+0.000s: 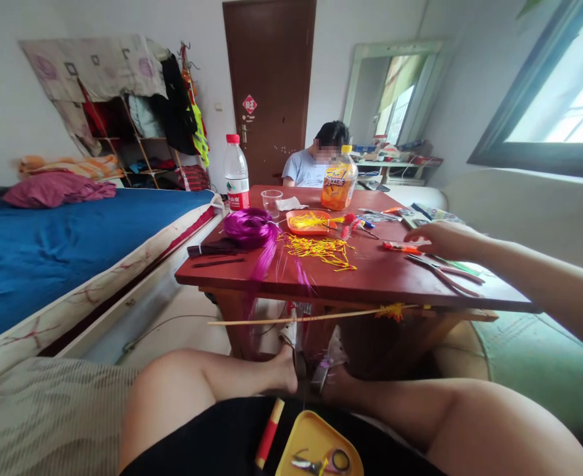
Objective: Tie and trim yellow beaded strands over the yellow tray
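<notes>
My right hand [439, 239] reaches over the right side of the red-brown table [371, 281], palm down. Its fingers are bent together at the far end of a small red-orange item with a clear part [401, 247]; what they pinch is too small to make out. Just in front of that hand lie pliers [443, 272] with pinkish handles. My left hand is out of view. On my lap a yellow tray [299, 436] holds small scissors [324, 463], beside a red-and-tan stick [270, 433].
Purple strands [249, 228] hang over the table's front edge. Yellow twisted pieces [318, 248] lie before an orange tray [309, 223]. A red-capped bottle [236, 175], a plastic cup [272, 202] and an orange drink bottle [338, 185] stand behind. Another person [306, 168] sits opposite. A thin stick [291, 320] crosses below the edge.
</notes>
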A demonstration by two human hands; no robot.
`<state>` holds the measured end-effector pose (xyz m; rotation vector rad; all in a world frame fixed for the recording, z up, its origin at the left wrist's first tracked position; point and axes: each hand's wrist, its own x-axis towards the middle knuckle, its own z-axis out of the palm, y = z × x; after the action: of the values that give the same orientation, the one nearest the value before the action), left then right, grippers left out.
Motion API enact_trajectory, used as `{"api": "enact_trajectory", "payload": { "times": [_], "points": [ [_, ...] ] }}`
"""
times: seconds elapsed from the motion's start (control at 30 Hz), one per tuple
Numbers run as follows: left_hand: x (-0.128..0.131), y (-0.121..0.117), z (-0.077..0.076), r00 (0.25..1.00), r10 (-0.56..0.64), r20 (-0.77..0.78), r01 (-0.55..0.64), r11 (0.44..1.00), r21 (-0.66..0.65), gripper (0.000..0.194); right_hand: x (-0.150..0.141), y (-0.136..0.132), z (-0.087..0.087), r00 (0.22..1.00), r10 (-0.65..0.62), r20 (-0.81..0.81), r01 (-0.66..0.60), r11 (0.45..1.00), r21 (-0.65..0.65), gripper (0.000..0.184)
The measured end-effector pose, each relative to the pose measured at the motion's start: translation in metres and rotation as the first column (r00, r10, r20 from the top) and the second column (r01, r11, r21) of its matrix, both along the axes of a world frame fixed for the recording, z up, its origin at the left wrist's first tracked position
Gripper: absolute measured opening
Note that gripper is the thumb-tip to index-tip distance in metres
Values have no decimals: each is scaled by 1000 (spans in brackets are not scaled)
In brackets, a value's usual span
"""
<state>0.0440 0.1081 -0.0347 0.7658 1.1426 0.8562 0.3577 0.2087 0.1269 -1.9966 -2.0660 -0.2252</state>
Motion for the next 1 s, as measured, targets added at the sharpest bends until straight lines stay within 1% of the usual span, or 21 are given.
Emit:
{"api": "enact_trajectory", "payload": {
  "times": [0.1,0.17,0.33,0.47,0.6,0.67,0.73,0.8,0.87,0.93,1.0],
  "points": [
    [-2,6,-8,1000,-9,7,9,1000,-15,31,-13,9,0,991,51,125,-24,978,-209,22],
    [-5,9,-13,1000,-16,10,16,999,-32,27,-16,16,3,984,57,169,-12,966,-257,22],
    [-8,14,-20,999,-42,21,43,996,-78,28,-12,23,12,977,26,213,39,954,-296,22],
    [-4,16,-21,997,-75,31,78,992,-102,30,-21,18,17,974,61,220,18,940,-341,22],
    [-1,16,-22,994,-101,39,104,988,-110,38,-31,13,22,968,84,236,11,927,-374,22],
    [-2,14,-22,994,-105,42,109,988,-108,44,-31,11,24,963,61,263,44,925,-377,22],
    [-3,12,-21,993,-106,44,110,988,-105,48,-25,8,26,953,10,302,106,925,-365,23],
    [-5,10,-20,994,-103,41,106,989,-102,49,-17,5,26,941,-50,335,173,921,-348,22],
    [-3,10,-18,995,-95,33,98,991,-96,45,-10,1,26,936,-84,343,208,916,-344,21],
    [-1,12,-13,996,-83,19,84,993,-86,43,-6,-3,26,943,-82,322,200,913,-355,20],
    [1,12,-6,998,-67,-1,66,995,-72,43,-7,-6,26,959,-57,278,159,919,-361,20]
  ]
}}
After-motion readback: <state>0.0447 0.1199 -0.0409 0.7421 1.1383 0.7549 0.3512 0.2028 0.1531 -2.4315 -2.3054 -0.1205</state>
